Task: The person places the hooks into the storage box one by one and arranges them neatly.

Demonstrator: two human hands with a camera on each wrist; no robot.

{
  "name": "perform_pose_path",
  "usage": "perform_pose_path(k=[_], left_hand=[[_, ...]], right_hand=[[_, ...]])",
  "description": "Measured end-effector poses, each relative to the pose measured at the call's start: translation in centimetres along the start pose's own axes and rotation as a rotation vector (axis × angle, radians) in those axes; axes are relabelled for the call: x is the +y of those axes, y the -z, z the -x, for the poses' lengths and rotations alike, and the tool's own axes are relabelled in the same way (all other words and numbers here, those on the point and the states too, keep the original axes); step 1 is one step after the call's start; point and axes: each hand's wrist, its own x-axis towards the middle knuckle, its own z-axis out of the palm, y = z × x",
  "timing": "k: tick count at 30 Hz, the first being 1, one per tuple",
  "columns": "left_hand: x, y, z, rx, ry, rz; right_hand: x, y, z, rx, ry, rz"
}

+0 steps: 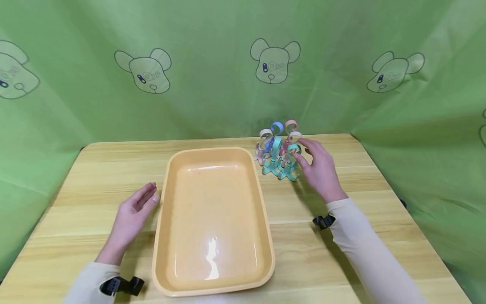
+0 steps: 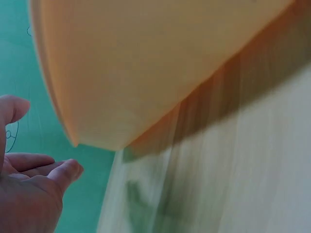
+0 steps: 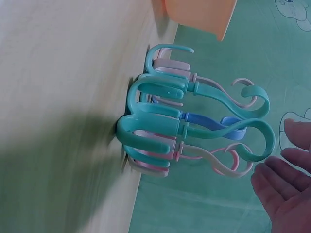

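Note:
Several plastic multi-arm hanging hooks stand clustered at the back right of the table in the head view, curled hooks upward. The front ones are a teal hook [image 1: 287, 171] and another teal hook [image 3: 160, 87]; behind are a blue hook [image 1: 277, 126], a pink hook [image 1: 291, 125] and pale ones. My right hand [image 1: 320, 169] is at the curled top of the front teal hook, fingers spread and not closed round it; the right wrist view shows this hand [image 3: 286, 189] just beside the curl. My left hand [image 1: 130, 215] holds nothing, fingers extended, beside the tray's left side.
A peach-coloured rectangular tray [image 1: 216, 202] with nothing in it lies between my hands on the wooden table [image 1: 315, 266]. Green cloth [image 1: 212, 84] printed with bear heads hangs behind and at the sides of the table.

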Motion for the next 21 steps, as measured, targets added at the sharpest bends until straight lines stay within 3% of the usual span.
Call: perform_pose_path(k=[11, 21], left_hand=[[-0.6, -1.4, -0.2, -0.013, 0.087, 0.083], [-1.1, -2.0, 0.0, 0.028, 0.128, 0.029]], right_hand=[[0.8, -0.2, -0.6, -0.028, 0.02, -0.053], [1.6, -0.7, -1.0, -0.041, 0.016, -0.086]])
